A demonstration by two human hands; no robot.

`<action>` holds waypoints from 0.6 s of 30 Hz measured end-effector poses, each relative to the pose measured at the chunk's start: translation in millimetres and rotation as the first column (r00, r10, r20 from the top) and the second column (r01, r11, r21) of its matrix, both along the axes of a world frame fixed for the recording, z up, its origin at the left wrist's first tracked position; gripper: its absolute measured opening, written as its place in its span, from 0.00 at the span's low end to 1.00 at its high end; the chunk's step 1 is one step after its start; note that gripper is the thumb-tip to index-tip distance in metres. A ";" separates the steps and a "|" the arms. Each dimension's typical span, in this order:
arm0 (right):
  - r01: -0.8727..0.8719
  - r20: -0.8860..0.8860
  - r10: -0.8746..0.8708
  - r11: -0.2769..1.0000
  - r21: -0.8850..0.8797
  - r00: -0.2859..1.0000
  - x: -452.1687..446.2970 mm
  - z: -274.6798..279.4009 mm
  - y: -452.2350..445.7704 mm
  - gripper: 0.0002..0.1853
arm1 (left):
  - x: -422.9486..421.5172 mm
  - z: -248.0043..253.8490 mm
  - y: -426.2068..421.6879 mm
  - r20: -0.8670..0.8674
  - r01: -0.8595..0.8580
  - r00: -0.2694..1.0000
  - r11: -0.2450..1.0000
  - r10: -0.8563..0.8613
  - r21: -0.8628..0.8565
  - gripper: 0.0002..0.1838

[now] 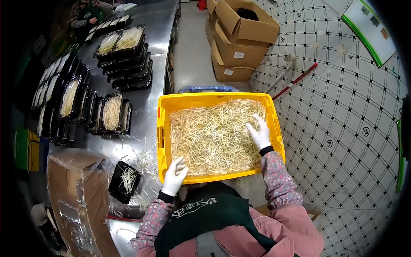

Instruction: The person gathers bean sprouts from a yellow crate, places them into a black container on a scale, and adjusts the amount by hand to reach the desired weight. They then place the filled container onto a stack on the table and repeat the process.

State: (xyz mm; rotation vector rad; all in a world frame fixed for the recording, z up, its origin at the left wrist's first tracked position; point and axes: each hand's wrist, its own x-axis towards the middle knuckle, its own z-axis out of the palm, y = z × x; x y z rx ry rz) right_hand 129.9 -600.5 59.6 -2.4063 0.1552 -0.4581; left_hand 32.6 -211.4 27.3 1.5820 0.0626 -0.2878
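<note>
A yellow crate point(216, 177) full of pale bean sprouts point(214, 137) stands in front of me. My left hand point(174, 176), in a white glove, is at the crate's near left corner, fingers slightly curled and apart, with nothing visible in it. Over the right part of the sprouts is my gloved right hand point(259, 132), its thumb and fingers spread and holding nothing. A black tray point(124, 182) with a few sprouts lies on the metal table, left of my left hand.
Filled black trays point(128, 51) are stacked on the metal table point(156, 73). A plastic-covered cardboard box point(79, 201) is at lower left. Cardboard boxes point(239, 47) stand behind the crate. Another person point(87, 17) is at the far left, with part of someone at lower left.
</note>
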 end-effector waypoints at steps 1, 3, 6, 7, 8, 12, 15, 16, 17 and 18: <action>0.032 -0.028 -0.035 0.994 -0.101 0.999 17.5 -7.6 -25.7 0.33 | 3.5 -9.3 -11.4 -0.015 0.045 0.999 0.999 -0.045 -0.009 0.29; 0.052 -0.148 -0.095 0.961 -0.271 0.984 57.1 -20.1 -58.0 0.41 | 13.7 -1.3 -38.1 -0.101 0.144 0.984 0.990 -0.144 -0.009 0.32; -0.117 -0.369 0.032 0.971 -0.209 0.929 108.0 -14.0 -63.6 0.43 | 29.1 -10.9 -86.4 -0.168 0.198 0.964 0.978 -0.207 -0.071 0.34; -0.176 -0.423 0.050 0.948 -0.264 0.905 124.2 -25.1 -64.4 0.45 | 32.6 -16.6 -103.6 -0.171 0.203 0.960 0.973 -0.220 -0.112 0.34; -0.222 -0.509 0.043 0.929 -0.296 0.859 135.9 -36.5 -64.9 0.49 | 36.0 -21.1 -119.9 -0.174 0.210 0.956 0.966 -0.235 -0.151 0.34; -0.265 -0.558 0.005 0.883 -0.387 0.830 152.7 -48.5 -64.9 0.53 | 44.8 -18.8 -173.2 -0.338 0.195 0.898 0.944 -0.281 -0.267 0.37; -0.317 -0.602 0.040 0.877 -0.361 0.798 154.7 -55.4 -71.2 0.51 | 59.2 -7.5 -200.4 -0.386 0.175 0.892 0.966 -0.237 -0.188 0.38; -0.333 -0.618 0.049 0.874 -0.353 0.785 156.1 -56.6 -72.3 0.51 | 61.5 -4.6 -208.4 -0.423 0.126 0.882 0.970 -0.206 -0.209 0.39; -0.365 -0.569 0.115 0.864 -0.348 0.815 148.9 -57.9 -74.1 0.50 | 64.1 -2.2 -217.0 -0.458 0.075 0.871 0.970 -0.176 -0.232 0.39; -0.397 -0.594 0.136 0.855 -0.335 0.793 140.4 -48.7 -73.6 0.49 | 66.3 -0.9 -223.6 -0.492 0.020 0.858 0.967 -0.147 -0.255 0.40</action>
